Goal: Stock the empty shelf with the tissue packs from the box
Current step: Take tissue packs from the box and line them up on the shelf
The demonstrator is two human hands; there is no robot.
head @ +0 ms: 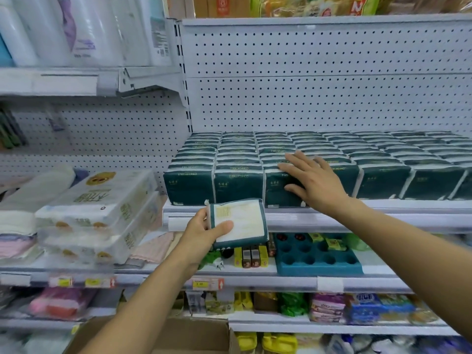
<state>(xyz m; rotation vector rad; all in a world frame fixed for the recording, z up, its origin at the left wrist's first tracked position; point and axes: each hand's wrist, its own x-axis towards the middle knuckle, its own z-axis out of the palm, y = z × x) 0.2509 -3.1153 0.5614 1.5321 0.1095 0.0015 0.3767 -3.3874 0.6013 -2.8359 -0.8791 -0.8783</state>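
The left hand (204, 229) grips one pack (238, 223) near the shelf (293, 221), the right hand (310, 178) lies flat on the packs (332, 154) with fingers straight; next, I think, comes setting it on top.

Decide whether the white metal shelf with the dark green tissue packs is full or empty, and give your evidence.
Nearly full: rows of dark green tissue packs stand upright across the white metal shelf, front to back.
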